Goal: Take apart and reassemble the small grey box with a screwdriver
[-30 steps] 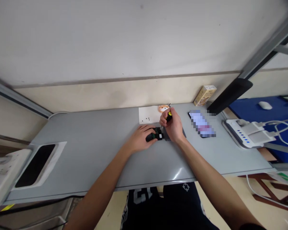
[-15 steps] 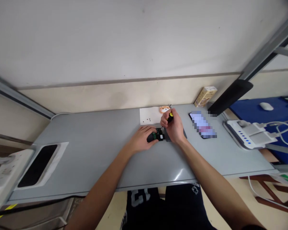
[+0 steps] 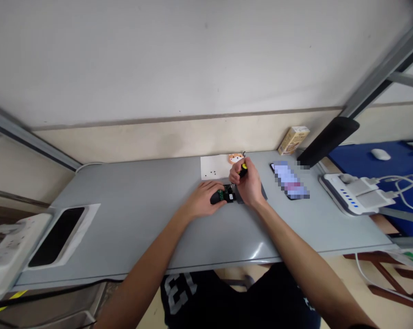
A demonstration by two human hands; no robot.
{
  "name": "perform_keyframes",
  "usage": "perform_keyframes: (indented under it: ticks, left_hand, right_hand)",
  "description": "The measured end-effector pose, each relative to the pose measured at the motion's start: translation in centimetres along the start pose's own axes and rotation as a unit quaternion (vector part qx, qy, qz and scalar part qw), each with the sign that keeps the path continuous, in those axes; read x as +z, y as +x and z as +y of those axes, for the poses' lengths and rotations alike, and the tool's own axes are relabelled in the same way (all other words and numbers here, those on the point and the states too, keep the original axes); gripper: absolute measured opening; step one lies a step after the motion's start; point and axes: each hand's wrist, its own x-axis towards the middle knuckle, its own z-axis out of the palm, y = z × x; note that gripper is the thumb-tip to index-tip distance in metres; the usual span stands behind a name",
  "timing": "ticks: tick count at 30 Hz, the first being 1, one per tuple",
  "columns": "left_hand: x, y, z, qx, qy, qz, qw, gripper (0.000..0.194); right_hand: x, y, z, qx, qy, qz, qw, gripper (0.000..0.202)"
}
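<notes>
My left hand is closed around the left side of a small black device with an exposed green circuit board, pressing it against the table. In my right hand, a screwdriver with a black and yellow handle is gripped upright above the device's right end. My fingers hide most of its shaft, and I cannot tell whether the tip touches. Under the right hand lies a dark grey flat piece. Behind both hands is a white sheet with several tiny dark screws and an orange-and-white animal-face item.
A phone with a lit screen lies to the right, near a small carton and a black padded post. Further right stands a white power strip with cables. At the left are a dark-screened phone and another power strip.
Both hands keep nearly the same grip and place. My legs below the table have moved apart, and the view has shifted slightly.
</notes>
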Motion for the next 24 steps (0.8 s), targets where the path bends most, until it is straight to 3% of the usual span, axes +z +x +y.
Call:
perform_keyframes:
  ticks: [24]
  left_hand:
    - [-0.53, -0.06, 0.2, 0.005, 0.007, -0.004, 1.0, 0.029]
  right_hand:
    - [0.08, 0.13, 0.21, -0.005, 0.019, -0.003, 1.0, 0.045]
